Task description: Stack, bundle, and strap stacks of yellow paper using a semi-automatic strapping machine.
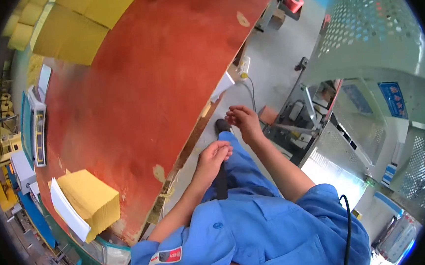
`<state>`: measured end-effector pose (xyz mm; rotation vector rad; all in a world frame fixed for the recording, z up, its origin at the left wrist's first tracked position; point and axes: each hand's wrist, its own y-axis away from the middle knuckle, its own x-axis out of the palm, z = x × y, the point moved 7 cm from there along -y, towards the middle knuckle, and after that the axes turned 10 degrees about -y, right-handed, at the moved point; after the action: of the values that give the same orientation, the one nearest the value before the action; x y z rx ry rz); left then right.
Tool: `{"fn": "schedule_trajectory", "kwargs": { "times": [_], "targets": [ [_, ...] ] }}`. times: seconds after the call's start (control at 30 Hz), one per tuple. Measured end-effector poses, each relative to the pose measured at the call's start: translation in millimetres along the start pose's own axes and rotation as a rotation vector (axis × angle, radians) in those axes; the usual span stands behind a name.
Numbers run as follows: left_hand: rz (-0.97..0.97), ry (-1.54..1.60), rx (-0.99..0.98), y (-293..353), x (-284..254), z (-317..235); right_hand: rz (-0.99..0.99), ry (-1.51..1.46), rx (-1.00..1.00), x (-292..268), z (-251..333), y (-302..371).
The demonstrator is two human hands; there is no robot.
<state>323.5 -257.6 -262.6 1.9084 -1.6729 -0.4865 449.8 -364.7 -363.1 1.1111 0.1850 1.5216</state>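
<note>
My left hand (pixel 214 158) hangs in front of my body, beside the edge of a red-topped table (pixel 145 88). Its fingers are loosely bent, and no object shows in it. Farther forward and to the right, my right hand (pixel 243 120) is raised over the floor, its fingers half curled and a little apart, with nothing visible between them. Neither hand touches the table. Below them are my blue trouser leg (pixel 246 162) and a dark shoe (pixel 223 126).
A yellow paper stack (pixel 94 202) with white sheets (pixel 69 211) against it stands on the table's near left. Yellow sheets (pixel 70 34) cover the far left corner. A pale machine with perforated guards (pixel 362 23) rises at right. A cable (pixel 253 88) runs near the table edge.
</note>
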Motion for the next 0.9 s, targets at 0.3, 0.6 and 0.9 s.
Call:
{"fn": "schedule_trajectory", "kwargs": {
  "times": [0.3,0.6,0.9],
  "targets": [
    [-0.009,-0.315,0.123,73,10,68,0.098,0.05,-0.055,-26,-44,32],
    [-0.743,-0.522,0.667,312,-91,-70,0.708,0.103,-0.217,172,-21,228],
    [-1.418,-0.722,0.8,409,-190,-140,1.189,0.4,-0.184,360,-59,314]
  ]
}}
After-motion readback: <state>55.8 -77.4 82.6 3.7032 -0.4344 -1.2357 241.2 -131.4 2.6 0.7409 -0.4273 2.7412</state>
